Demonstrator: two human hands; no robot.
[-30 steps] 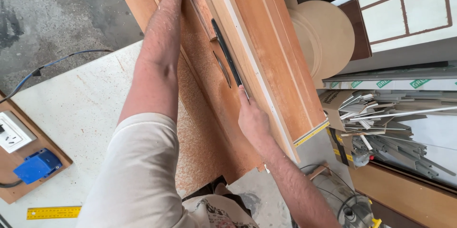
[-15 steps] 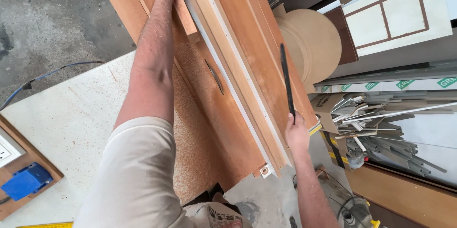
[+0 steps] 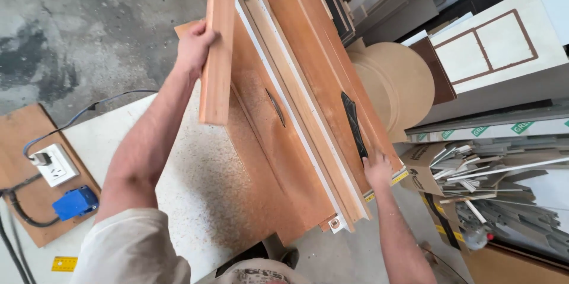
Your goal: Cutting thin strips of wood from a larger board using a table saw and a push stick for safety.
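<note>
While the left hand point(image 3: 194, 48) is clamped round the edge of a long wooden board point(image 3: 217, 41), the board stands lifted off the saw table, tilted up and away from the person, its near end hanging free above the sawdust-strewn top and its far end running out of view. The fingers wrap the board's left edge at about its middle, so most of its visible length lies above and below that grip.

Over on the other side, the right hand point(image 3: 377, 171) is closed on the near end of a black push stick point(image 3: 353, 124), which lies flat along the reddish-brown sled point(image 3: 308, 76) and points away from the person. That hand sits at the near right corner of the sled, well apart from the lifted board.

Between the two hands runs a pale fence rail point(image 3: 299, 133) from far to near, and just left of it a dark slot point(image 3: 275, 108) shows in the brown tabletop point(image 3: 278, 165). Sawdust is scattered over the lighter surface to the left.

At the far left, a white socket block point(image 3: 54, 165) and a blue plug box point(image 3: 74, 203) sit on a small wooden panel, with cables trailing off. To the right lean round discs point(image 3: 400, 85) and a heap of offcut strips point(image 3: 504, 183).
</note>
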